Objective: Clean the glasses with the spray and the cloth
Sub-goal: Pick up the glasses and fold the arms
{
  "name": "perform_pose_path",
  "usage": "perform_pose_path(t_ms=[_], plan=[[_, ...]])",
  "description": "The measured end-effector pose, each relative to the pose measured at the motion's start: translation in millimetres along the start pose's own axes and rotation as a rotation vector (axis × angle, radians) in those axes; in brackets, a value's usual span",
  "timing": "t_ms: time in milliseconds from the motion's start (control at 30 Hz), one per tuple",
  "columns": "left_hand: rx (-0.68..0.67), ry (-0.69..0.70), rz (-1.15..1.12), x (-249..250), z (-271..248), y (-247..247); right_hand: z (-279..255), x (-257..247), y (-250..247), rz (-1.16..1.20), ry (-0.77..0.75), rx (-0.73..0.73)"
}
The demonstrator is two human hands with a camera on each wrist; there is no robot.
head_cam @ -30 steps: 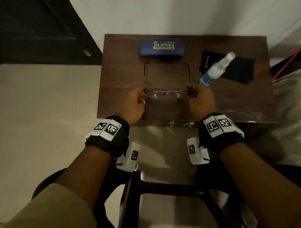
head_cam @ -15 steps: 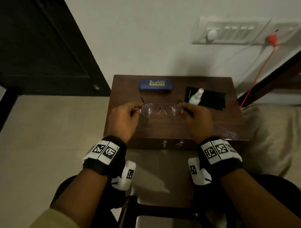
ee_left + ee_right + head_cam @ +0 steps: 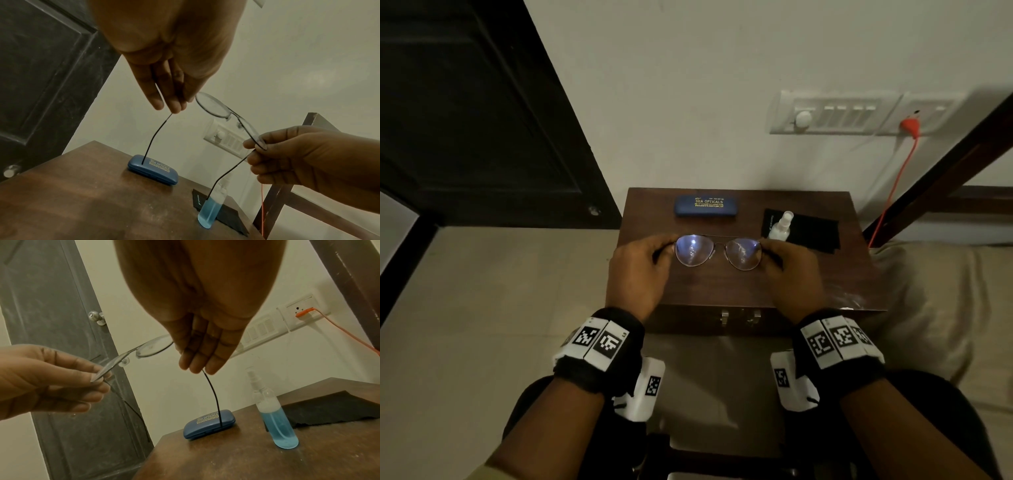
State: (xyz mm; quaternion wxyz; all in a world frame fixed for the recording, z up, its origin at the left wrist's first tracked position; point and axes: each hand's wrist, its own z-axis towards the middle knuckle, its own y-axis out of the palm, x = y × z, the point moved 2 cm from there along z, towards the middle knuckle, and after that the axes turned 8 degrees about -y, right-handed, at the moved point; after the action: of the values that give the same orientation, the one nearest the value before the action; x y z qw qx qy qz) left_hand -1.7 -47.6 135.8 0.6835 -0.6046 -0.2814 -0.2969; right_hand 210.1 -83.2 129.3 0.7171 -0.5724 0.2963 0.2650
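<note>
Hands come first: our left hand [image 3: 638, 270] and our right hand [image 3: 792, 272] each pinch one outer end of the glasses [image 3: 717, 251], fingers closed on the thin frame at the hinge. We hold the glasses in the air above the front part of the wooden table [image 3: 722, 287], lenses facing us, the two temple arms hanging down toward the tabletop.

Behind the glasses, on the right, the spray bottle [image 3: 274, 420] stands upright on the table. It is transparent, and blue liquid fills about its lower half; the upper part looks empty. Its base touches the near edge of the black cloth [image 3: 813, 231], which lies flat behind it. At the far left of the table lies the blue glasses case [image 3: 705, 205], closed, with yellow letters on its lid.

Beyond the table we see a pale wall with a white switch panel [image 3: 835, 113] and an orange cable [image 3: 893, 185] plugged in. A dark door [image 3: 465, 113] is at the left, above a light tiled floor [image 3: 482, 308].
</note>
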Motion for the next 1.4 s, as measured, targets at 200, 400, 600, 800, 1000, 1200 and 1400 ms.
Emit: perform_pose_path(t_ms=[200, 400, 600, 800, 1000, 1200, 1400], plan=[[0.002, 0.037, -0.021, 1.9, -0.2, -2.5, 2.9, -1.6, -1.1, 0.006, 0.054, -0.038], [-0.013, 0.027, -0.011, -1.1, -2.1, -0.4, 4.3, 4.6, 3.0, 0.019, 0.102, -0.062], [-0.036, -0.002, -0.001, -7.6, -1.1, 2.1, 3.2, 0.7, 2.8, 0.025, 0.072, -0.041], [-0.062, -0.069, 0.214, -8.3, -5.3, 2.7, 2.4, -11.1, 1.3, -0.040, 0.001, -0.002], [-0.204, 0.144, 0.209, 28.6, -15.9, 12.0, -0.9, -29.0, 3.7, -0.202, -0.124, 0.010], [-0.284, 0.227, 0.354, 50.8, -20.7, 25.1, -3.4, -45.1, 7.4, -0.347, -0.251, -0.084], [-0.232, 0.143, 0.182, 45.4, -21.4, 32.6, -7.7, -47.1, 12.0, -0.370, -0.341, -0.033]])
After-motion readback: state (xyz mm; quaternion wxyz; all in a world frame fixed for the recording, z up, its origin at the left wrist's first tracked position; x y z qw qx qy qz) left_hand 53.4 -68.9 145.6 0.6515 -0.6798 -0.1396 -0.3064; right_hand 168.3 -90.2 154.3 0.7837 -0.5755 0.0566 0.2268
